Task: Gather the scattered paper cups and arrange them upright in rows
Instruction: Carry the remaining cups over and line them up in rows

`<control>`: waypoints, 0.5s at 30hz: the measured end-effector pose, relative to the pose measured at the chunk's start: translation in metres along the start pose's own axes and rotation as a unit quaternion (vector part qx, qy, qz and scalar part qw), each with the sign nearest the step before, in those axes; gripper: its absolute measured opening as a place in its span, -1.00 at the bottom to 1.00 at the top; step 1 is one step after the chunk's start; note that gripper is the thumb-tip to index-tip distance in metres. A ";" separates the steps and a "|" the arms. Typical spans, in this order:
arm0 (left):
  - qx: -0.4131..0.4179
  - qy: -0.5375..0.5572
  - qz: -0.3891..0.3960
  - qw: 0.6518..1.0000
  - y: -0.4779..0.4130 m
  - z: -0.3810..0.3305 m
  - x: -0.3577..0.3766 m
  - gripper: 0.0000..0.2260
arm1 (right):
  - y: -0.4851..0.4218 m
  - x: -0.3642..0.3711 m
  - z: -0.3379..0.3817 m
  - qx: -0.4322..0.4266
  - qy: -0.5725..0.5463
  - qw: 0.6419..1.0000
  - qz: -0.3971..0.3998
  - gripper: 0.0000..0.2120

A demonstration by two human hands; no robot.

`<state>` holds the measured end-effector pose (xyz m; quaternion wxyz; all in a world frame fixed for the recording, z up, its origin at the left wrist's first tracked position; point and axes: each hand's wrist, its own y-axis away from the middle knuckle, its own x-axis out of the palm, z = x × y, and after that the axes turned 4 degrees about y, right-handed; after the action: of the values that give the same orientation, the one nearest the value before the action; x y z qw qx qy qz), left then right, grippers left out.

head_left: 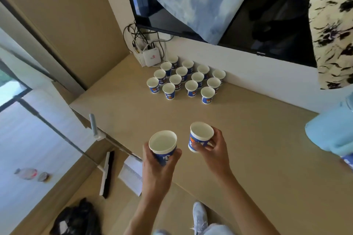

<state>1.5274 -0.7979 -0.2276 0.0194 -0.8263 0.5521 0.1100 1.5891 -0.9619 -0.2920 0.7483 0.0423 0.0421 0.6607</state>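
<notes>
Cups: person has one paper cup per hand, both upright, mouths open w/ white insides, blue printed walls. Left hand wraps round tapered cup; right hand pinches second cup at its side, fingers on the print. Both held above matte tan worktop, smooth laminate. Rest of the cups stand upright in diagonal rows at far edge, near wall, just beside glossy white router box. Pale blue plastic jug at right.

Sixteen paper cups (two held), one router, one jug.
</notes>
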 end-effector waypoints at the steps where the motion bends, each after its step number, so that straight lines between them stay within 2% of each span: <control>1: -0.004 -0.003 0.008 1.000 -0.014 0.001 -0.001 -0.58 | -0.010 0.007 0.000 0.004 0.003 1.000 -0.002 -0.43; 7: -0.001 -0.027 0.031 0.999 -0.095 0.012 -0.004 -0.58 | -0.058 0.044 -0.015 0.027 0.023 0.998 -0.043 -0.49; 15: 0.007 -0.059 0.133 0.989 -0.205 0.062 0.005 -0.51 | -0.132 0.092 -0.065 0.021 0.062 0.988 -0.141 -0.45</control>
<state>1.7073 -0.7128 -0.3079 0.0434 -0.7376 0.6554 0.1563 1.7225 -0.8859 -0.3725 0.8286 0.0109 0.1082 0.5492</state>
